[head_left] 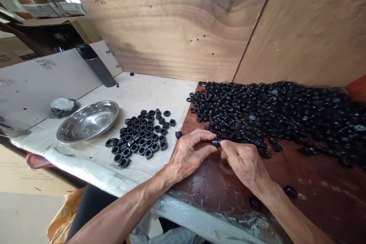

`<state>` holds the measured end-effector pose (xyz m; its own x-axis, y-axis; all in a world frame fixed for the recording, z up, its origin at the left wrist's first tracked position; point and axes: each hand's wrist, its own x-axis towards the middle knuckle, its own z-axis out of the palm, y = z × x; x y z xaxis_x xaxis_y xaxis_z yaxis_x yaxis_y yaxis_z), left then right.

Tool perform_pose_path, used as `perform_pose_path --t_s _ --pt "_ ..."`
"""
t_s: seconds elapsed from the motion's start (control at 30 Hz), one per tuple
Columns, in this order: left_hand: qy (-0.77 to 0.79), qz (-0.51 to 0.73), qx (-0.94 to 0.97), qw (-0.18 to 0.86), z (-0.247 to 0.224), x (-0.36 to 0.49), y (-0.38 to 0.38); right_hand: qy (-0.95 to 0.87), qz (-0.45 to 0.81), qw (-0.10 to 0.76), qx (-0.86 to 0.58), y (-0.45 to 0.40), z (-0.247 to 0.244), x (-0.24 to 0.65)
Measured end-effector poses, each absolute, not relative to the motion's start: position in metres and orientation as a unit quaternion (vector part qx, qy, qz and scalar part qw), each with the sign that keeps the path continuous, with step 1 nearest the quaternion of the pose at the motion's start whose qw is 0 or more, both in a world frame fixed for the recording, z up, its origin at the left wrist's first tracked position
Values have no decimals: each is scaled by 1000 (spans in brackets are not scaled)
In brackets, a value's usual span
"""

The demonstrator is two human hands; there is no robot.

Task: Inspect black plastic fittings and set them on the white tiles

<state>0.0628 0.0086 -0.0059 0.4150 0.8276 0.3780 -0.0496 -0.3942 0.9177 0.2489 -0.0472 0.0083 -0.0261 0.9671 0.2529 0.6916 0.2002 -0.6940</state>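
Observation:
My left hand pinches a small black plastic cap between thumb and fingertips. From the other side, my right hand has its fingers closed on the end of the same piece. Whether a second part sits inside the right fingers is hidden. Just beyond both hands spreads a large heap of black plastic pieces on the dark red board. To the left, a cluster of black ring-shaped nuts lies on the white surface, most with their openings facing up.
A shallow steel bowl stands at the left, beside a wrapped bundle. A dark bottle leans by the low side panel. Tall wooden boards wall off the back. Two loose black pieces lie near my right forearm.

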Motion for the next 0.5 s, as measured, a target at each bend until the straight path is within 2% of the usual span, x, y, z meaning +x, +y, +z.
perform_pose_path --t_s 0.2,0.33,0.5 --pt "286 473 634 541 -9 66 8 -665 252 389 -585 -49 13 249" --pt "294 460 647 532 -10 65 8 -680 235 364 -592 -48 12 248" --pt "295 450 649 538 -9 64 8 -649 276 405 -582 -46 10 249"
